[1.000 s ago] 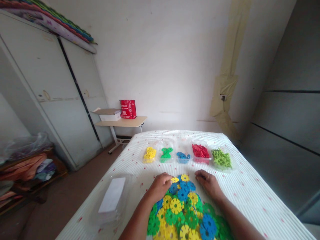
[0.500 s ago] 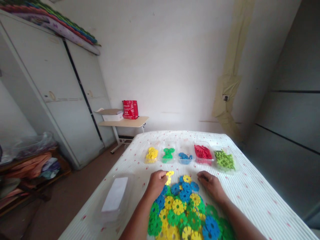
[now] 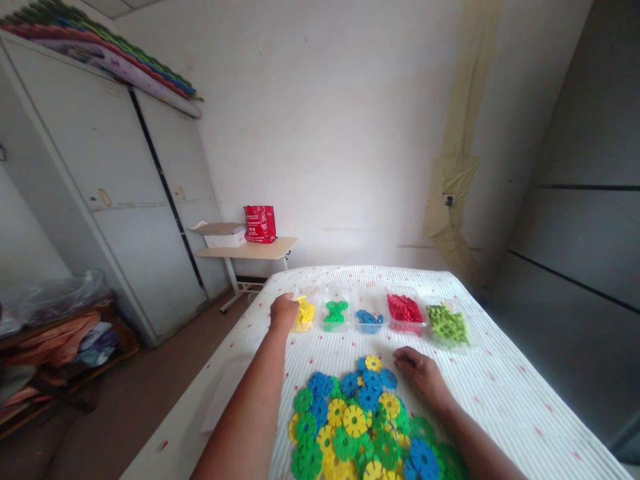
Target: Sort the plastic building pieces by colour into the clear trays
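My left hand (image 3: 284, 312) reaches to the left rim of a clear tub (image 3: 304, 327) of yellow pieces. Its fingers are pinched at a yellow notched disc (image 3: 301, 300), partly hidden at the fingertips. Resting on the tablecloth, my right hand (image 3: 419, 371) is loosely curled, and nothing shows in it. It lies beside a pile of flower-shaped plastic discs in blue, green and yellow, with a yellow disc (image 3: 355, 421) near its middle and a blue disc (image 3: 389, 379) closest to my right hand.
To the right of the yellow tub stand clear tubs of green pieces (image 3: 335, 316), blue pieces (image 3: 369, 319), red pieces (image 3: 405, 309) and light-green pieces (image 3: 447, 325). A white sheet (image 3: 225, 393) lies partly behind my left forearm. A side table (image 3: 270, 249) holds a red bag (image 3: 260, 224).
My left hand has moved forward and left from the pile's far edge to the yellow tub, carrying yellow discs. My right hand has stayed nearly still.
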Demonstrator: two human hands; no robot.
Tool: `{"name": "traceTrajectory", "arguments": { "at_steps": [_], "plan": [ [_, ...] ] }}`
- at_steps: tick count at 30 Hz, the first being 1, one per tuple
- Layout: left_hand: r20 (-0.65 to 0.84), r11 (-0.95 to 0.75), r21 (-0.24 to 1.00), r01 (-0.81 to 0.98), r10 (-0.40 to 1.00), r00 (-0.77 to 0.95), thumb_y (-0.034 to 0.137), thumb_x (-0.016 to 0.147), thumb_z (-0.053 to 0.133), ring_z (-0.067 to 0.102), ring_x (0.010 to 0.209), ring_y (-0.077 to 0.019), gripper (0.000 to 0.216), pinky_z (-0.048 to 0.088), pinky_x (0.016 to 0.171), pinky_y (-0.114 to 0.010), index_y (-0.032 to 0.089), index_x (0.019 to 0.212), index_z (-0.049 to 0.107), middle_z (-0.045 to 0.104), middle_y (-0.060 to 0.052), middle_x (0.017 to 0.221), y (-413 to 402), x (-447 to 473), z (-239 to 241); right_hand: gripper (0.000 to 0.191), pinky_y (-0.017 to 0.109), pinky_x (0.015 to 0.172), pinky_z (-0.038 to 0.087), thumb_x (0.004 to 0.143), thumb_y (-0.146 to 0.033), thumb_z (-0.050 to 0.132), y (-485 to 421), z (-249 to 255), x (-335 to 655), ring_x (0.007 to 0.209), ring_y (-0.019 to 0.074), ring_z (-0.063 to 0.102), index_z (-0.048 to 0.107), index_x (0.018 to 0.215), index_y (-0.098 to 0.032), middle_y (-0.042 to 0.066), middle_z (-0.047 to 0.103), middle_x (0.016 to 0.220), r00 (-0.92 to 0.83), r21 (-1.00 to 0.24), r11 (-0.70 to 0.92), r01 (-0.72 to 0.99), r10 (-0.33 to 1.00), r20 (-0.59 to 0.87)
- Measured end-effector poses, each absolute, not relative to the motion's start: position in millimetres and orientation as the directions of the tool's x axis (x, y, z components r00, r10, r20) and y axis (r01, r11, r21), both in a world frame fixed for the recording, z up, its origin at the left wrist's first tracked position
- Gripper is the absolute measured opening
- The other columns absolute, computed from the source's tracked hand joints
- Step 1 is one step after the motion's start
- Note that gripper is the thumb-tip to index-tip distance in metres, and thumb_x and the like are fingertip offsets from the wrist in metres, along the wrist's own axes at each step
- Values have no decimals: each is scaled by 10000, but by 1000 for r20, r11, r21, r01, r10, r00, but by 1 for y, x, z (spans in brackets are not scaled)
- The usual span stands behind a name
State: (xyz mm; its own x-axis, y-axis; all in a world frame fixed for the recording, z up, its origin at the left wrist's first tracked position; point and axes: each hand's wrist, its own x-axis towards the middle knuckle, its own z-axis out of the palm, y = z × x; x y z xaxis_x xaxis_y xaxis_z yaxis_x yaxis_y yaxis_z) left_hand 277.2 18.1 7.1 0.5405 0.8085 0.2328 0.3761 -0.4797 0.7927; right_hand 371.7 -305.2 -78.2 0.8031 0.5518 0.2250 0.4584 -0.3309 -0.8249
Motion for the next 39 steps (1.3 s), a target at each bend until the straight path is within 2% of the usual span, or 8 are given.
{"name": "traceTrajectory", "arguments": {
  "at_steps": [4, 10, 14, 23, 28, 33, 36, 39],
  "plan": [
    [262, -529, 741, 414, 795, 547, 96, 673, 513, 616, 924, -200, 301, 442, 788, -255, 123, 934, 662, 694, -97, 925, 2, 265, -2, 228, 295, 721, 446, 729, -343, 477, -305, -81, 372, 784, 211, 603, 626, 810, -192, 35, 679, 806, 798, -826, -319, 464, 555, 234],
    [299, -640, 689, 340, 679, 670, 106, 734, 462, 621, 862, -138, 266, 457, 805, -233, 163, 889, 670, 692, -47, 912, -53, 229, -24, 233, 299, 720, 450, 746, -341, 472, -305, -81, 371, 781, 211, 605, 627, 817, -182, 44, 678, 813, 779, -813, -309, 494, 573, 255],
    [427, -770, 612, 183, 516, 743, 97, 750, 410, 604, 898, -153, 284, 459, 860, -296, 184, 857, 659, 670, -49, 911, -77, 204, -50, 257, 304, 738, 458, 757, -361, 477, -305, -81, 371, 802, 215, 609, 642, 836, -181, 50, 683, 845, 768, -804, -307, 509, 583, 264],
    [433, -752, 613, 244, 577, 693, 106, 723, 440, 559, 1010, -195, 296, 425, 945, -374, 190, 903, 659, 640, -67, 1012, -72, 186, -88, 326, 343, 849, 438, 768, -360, 476, -299, -87, 373, 936, 224, 591, 661, 980, -195, 71, 667, 1007, 754, -750, -348, 562, 590, 290],
    [412, -748, 616, 247, 573, 708, 90, 712, 443, 579, 966, -192, 294, 438, 921, -378, 186, 881, 663, 653, -66, 972, -70, 190, -91, 340, 326, 830, 434, 782, -351, 450, -294, -84, 370, 913, 211, 590, 660, 1000, -194, 73, 657, 992, 737, -699, -399, 594, 617, 274],
    [399, -745, 623, 237, 563, 724, 80, 710, 434, 579, 952, -191, 293, 444, 905, -371, 172, 866, 664, 653, -74, 955, -72, 189, -89, 347, 294, 758, 452, 755, -347, 495, -299, -81, 370, 830, 190, 587, 651, 1010, -169, 70, 640, 935, 689, -727, -358, 586, 692, 214],
    [399, -745, 627, 228, 558, 727, 73, 707, 427, 577, 937, -184, 288, 446, 896, -360, 180, 839, 660, 651, -61, 931, -73, 189, -88, 324, 292, 782, 435, 682, -301, 567, -301, -80, 368, 866, 198, 569, 664, 963, -173, 56, 630, 921, 659, -708, -337, 621, 714, 238],
    [398, -747, 626, 222, 551, 733, 73, 708, 418, 573, 932, -180, 285, 442, 895, -356, 186, 821, 654, 646, -52, 919, -74, 189, -87, 242, 269, 761, 417, 603, -226, 597, -300, -77, 365, 825, 182, 552, 678, 827, -184, 29, 624, 850, 639, -654, -356, 668, 725, 257]
  ]
}}
